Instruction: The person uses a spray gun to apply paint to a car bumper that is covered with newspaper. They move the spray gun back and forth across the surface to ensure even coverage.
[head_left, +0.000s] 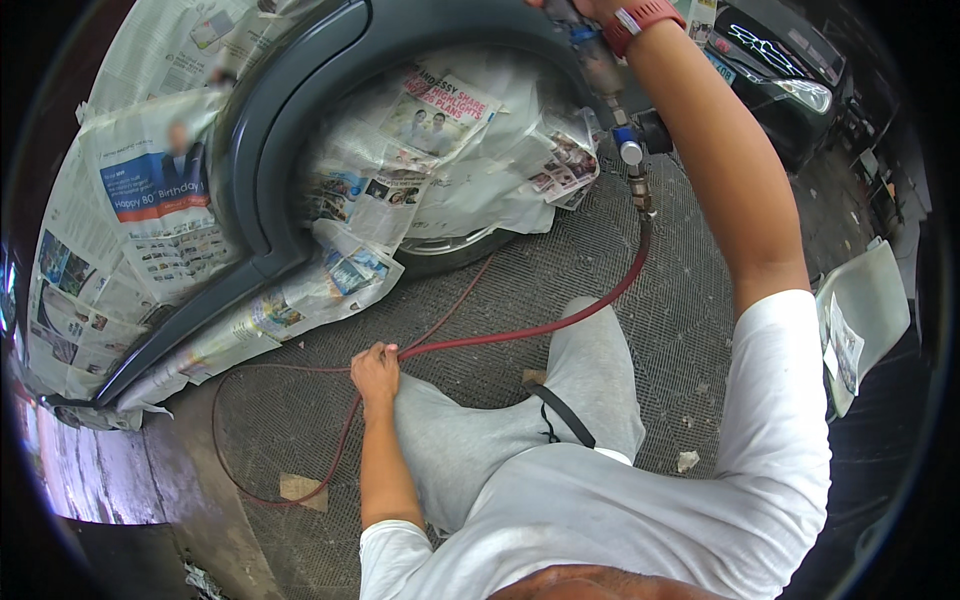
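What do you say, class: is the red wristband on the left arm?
No: the red wristband is on the right arm, while the left hand, on the hose, has a bare wrist.

Red hose (560,326) main obstacle; runs from left hand (376,374) across right knee (590,345), then up to spray gun (603,75); between hose and papered wheel (450,258), patch of floor (560,258) gives passage, cut on left by thinner red line (463,300); dark wheel-arch trim (255,130) curves round, blocking left and top; right of knee, second gap down to floor, walled by raised right arm (710,140); pale chair (885,295) beyond.
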